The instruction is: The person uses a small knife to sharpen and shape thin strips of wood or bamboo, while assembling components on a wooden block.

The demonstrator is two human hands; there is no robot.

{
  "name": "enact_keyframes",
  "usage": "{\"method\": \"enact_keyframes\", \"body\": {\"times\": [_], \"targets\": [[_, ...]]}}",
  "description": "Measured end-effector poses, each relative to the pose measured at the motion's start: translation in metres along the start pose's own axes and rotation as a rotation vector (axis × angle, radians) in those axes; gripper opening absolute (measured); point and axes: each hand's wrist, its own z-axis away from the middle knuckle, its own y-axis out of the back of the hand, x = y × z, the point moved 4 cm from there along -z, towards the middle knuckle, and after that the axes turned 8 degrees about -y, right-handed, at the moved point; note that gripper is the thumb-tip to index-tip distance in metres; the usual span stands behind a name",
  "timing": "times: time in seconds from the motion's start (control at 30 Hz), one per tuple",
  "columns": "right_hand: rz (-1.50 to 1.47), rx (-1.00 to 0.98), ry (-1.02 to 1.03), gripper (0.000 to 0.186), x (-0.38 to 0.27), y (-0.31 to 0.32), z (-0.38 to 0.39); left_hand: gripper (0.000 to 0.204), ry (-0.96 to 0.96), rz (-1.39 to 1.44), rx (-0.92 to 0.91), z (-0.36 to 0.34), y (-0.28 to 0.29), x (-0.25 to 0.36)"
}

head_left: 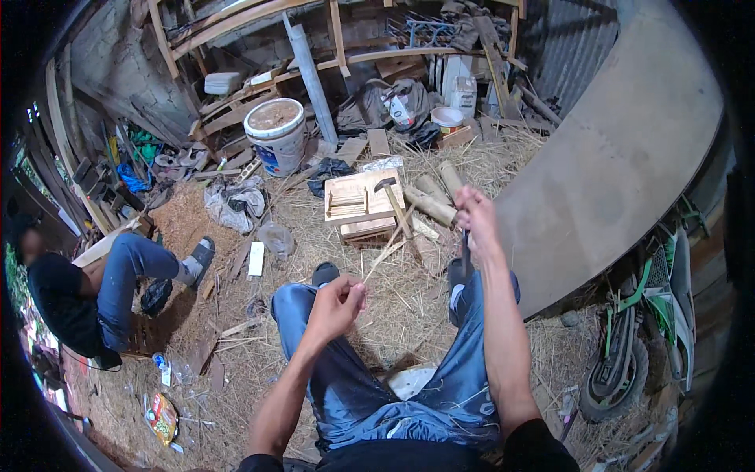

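Observation:
My left hand [336, 308] is pinched on a thin pale stick [383, 259], which slants up and away toward the bamboo pieces. My right hand [476, 219], raised over my right knee, is closed around a dark, narrow tool [465, 253] that points downward; its kind is hard to make out. Beyond my hands is a low wooden block [370, 226] with a flat board [346, 189] on top. Several thin sticks [346, 209] lie on that board. A hammer [395, 201] leans at its right side. Cut bamboo pieces [431, 206] lie to the right of it.
At left sits another person [63, 299], legs bent. A white bucket [275, 135] stands farther back near stacked planks. A large curved panel [621, 141] fills the right side, above a small green-and-white motorbike [649, 307]. Straw and scraps cover the floor.

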Motion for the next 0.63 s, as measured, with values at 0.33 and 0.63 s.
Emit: {"method": "enact_keyframes", "body": {"times": [0.33,0.63], "targets": [[0.903,0.052,0.401,0.023,0.029,-0.072,0.046,0.014,0.019,0.614,0.118,-0.082,-0.008,-0.034],[0.924,-0.333,0.091,0.025,0.057,-0.071,0.049,0.018,-0.061,0.36,0.094,-0.081,-0.016,-0.04]]}}
